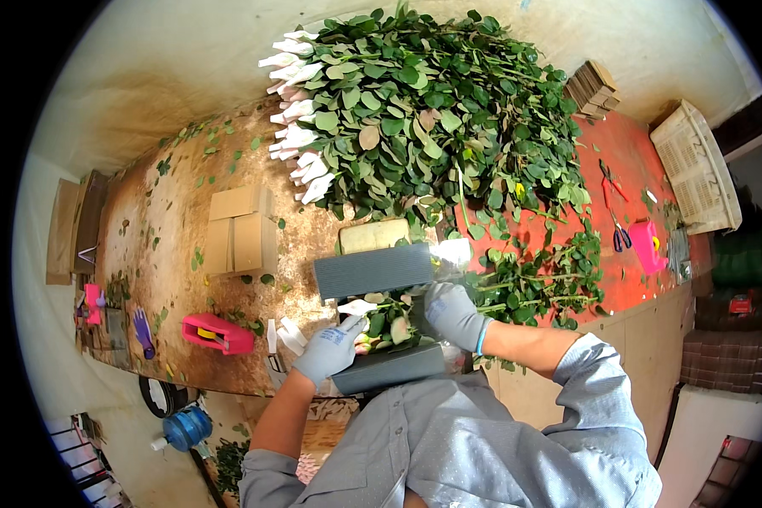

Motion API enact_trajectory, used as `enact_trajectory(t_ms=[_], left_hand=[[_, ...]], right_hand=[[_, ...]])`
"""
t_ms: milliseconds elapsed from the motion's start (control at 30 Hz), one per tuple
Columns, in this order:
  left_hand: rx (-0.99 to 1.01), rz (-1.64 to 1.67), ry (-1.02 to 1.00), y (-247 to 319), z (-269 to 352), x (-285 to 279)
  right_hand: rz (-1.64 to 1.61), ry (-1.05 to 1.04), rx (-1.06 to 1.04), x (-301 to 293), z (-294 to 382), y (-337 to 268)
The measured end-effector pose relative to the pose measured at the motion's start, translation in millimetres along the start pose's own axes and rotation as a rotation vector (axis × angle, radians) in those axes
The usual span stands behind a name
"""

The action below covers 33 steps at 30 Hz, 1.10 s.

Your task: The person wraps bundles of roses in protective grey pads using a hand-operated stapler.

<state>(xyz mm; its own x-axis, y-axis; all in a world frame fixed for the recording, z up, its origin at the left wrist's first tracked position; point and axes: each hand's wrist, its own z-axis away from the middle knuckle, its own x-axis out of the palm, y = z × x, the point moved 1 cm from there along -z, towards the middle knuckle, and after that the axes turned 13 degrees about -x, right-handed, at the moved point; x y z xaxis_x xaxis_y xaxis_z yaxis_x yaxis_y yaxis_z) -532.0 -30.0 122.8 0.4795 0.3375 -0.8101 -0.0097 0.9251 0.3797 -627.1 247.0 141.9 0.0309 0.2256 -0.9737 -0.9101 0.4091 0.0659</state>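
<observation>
My left hand (331, 350), in a grey glove, rests at the bud end of several roses lying in a trough between two dark ridged blocks. Its fingertips touch the roses just below a white-sleeved bud (357, 307). Pinkish, unsleeved buds (362, 344) show beside them. My right hand (452, 315), also gloved, is curled over the leafy stems (394, 320) at the trough's right end; its fingers are partly hidden. The far ridged block (374, 272) lies beyond the roses, and the near block (390, 369) is against my shirt. White sleeves (291, 335) lie left of my left hand.
Sleeved roses (432, 120) are heaped at the back. Loose leafy stems (533, 286) lie on the red surface (632, 165). Around them are cardboard pieces (240, 232), pink tape dispensers (218, 333), red-handled pruners (613, 187), scissors (621, 238), a purple glove (143, 333) and a plastic crate (695, 168).
</observation>
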Motion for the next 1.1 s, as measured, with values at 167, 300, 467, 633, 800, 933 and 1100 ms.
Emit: enact_trajectory(t_ms=[167,300,467,633,800,933,1100], left_hand=[[-0.093,-0.067,-0.121,10.3,1.4,-10.5],[0.001,-0.088,-0.024,-1.9,-1.8,2.9],[0.004,-0.087,-0.009,-0.1,-0.1,-0.2],[0.041,-0.094,0.052,1.4,-0.6,-3.1],[0.171,-0.104,0.169,-2.2,-2.6,-3.3],[0.166,-0.036,0.157,4.1,-5.1,-11.2],[0.04,-0.088,0.36,-6.9,-15.3,-13.7]], right_hand=[[-0.007,0.243,-0.145,-43.5,-27.6,-35.1],[0.032,0.369,-0.215,-11.2,-65.4,-32.8],[-0.02,0.481,-0.249,22.2,-84.6,-31.2],[-0.017,0.379,-0.204,29.8,-86.9,-37.3],[0.0,0.396,-0.246,34.8,-87.4,-35.5],[-0.023,0.449,-0.263,49.5,-90.8,-33.5],[-0.007,0.476,-0.264,47.3,-89.5,-31.1]])
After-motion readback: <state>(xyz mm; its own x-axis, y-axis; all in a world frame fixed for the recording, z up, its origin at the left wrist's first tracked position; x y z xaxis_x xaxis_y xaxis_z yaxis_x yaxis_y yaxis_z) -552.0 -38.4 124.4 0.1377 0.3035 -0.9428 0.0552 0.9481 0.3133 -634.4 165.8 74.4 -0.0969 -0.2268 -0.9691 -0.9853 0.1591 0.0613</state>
